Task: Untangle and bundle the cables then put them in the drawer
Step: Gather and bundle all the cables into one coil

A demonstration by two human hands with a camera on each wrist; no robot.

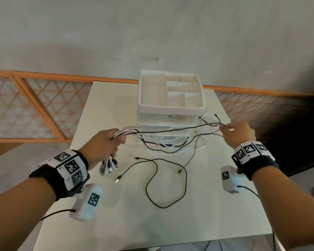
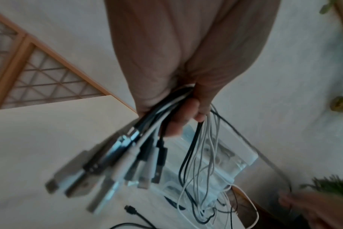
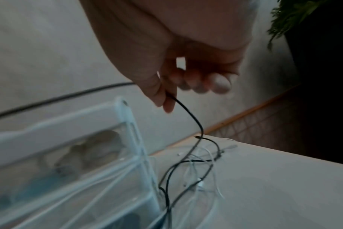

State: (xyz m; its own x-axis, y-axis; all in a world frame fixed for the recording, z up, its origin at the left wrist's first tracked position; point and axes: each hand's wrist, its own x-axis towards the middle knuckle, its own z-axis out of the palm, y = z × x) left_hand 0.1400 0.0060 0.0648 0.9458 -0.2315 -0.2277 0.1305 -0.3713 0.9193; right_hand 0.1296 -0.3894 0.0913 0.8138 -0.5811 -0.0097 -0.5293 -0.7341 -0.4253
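My left hand (image 1: 107, 142) grips a bunch of black and white cables (image 1: 170, 140) near their plug ends; the USB plugs (image 2: 127, 167) hang below my fist (image 2: 184, 111). The cables stretch rightward in loose tangled loops in front of the drawer unit (image 1: 170, 105). My right hand (image 1: 232, 131) is raised at the right and pinches one thin black cable (image 3: 188, 111) between thumb and forefinger (image 3: 166, 100). A separate black cable (image 1: 167, 182) lies looped on the white table (image 1: 216, 205) between my hands.
The white drawer unit has an open compartment tray (image 1: 152, 87) on top and translucent drawers (image 3: 72, 155) below, all pushed in. Behind the table runs an orange-framed lattice panel (image 1: 34, 105). A green plant (image 3: 292, 14) stands off to the right.
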